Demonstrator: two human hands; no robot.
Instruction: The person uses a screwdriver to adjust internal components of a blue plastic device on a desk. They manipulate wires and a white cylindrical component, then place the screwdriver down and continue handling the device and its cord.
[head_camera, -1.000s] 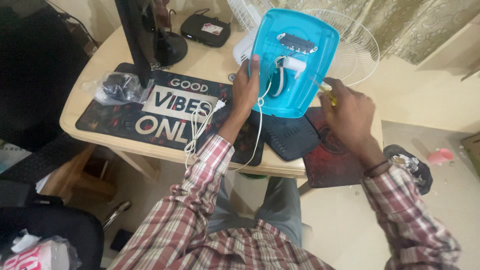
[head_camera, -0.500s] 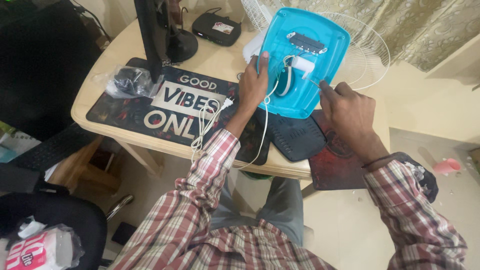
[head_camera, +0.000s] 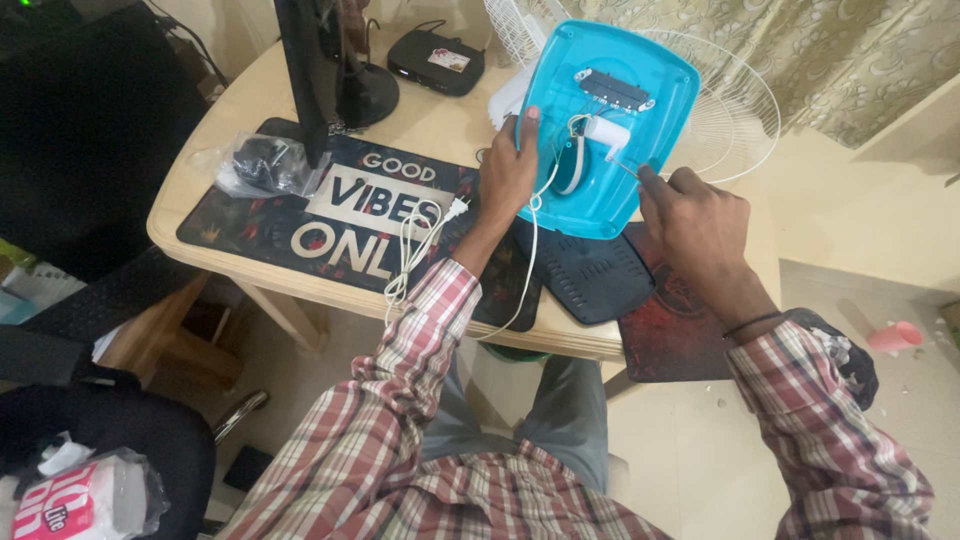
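Observation:
A blue plastic fan base (head_camera: 640, 180) stands tilted up on the table, its open underside facing me with a small circuit board (head_camera: 612, 88) and a white part (head_camera: 606, 133) inside. My left hand (head_camera: 508, 172) grips its left edge. My right hand (head_camera: 697, 222) holds a thin screwdriver (head_camera: 622, 166) whose tip points into the base near the white part. A white power cord (head_camera: 425, 240) runs from the base down across the desk mat and off the table's front edge.
A black printed desk mat (head_camera: 350, 215) covers the beige table (head_camera: 240, 110). On it are a monitor stand (head_camera: 340, 85), a plastic bag with a dark object (head_camera: 258, 165), a black box (head_camera: 437, 62), a black cover plate (head_camera: 590, 275) and a white wire fan guard (head_camera: 730, 110). A chair (head_camera: 90, 440) stands at the left.
My right hand has risen from the base's lower right edge and brought the screwdriver tip into the underside. My left hand keeps its grip. The camera has shifted slightly.

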